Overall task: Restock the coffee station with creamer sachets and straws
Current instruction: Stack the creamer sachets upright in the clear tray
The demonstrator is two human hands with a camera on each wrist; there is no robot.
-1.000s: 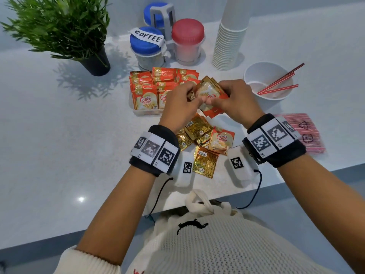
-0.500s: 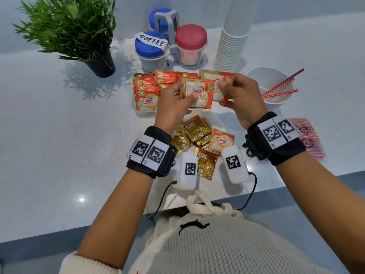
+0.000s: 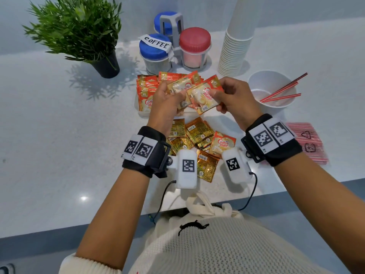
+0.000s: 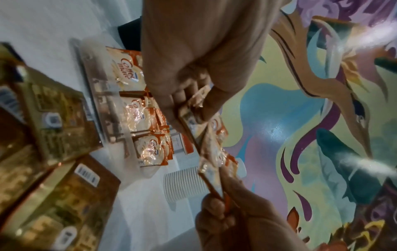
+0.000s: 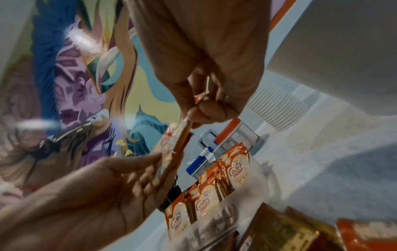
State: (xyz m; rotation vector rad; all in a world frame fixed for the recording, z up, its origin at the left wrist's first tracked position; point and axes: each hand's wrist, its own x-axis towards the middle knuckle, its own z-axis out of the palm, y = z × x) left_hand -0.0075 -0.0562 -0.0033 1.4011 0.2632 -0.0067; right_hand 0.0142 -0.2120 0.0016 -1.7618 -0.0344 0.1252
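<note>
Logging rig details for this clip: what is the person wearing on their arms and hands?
Both hands, left hand and right hand, are bare. Each wrist carries a black strap with white square-code tags and a white camera block with a black cable. Cream knit sleeves are pushed up near the elbows.

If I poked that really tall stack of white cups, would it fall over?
Probably, if you poke it up high. The stack of white cups is tall with a narrow bottom, so it looks tippy. Paper cups are likely light, so a low push might just slide it along the counter.
</note>
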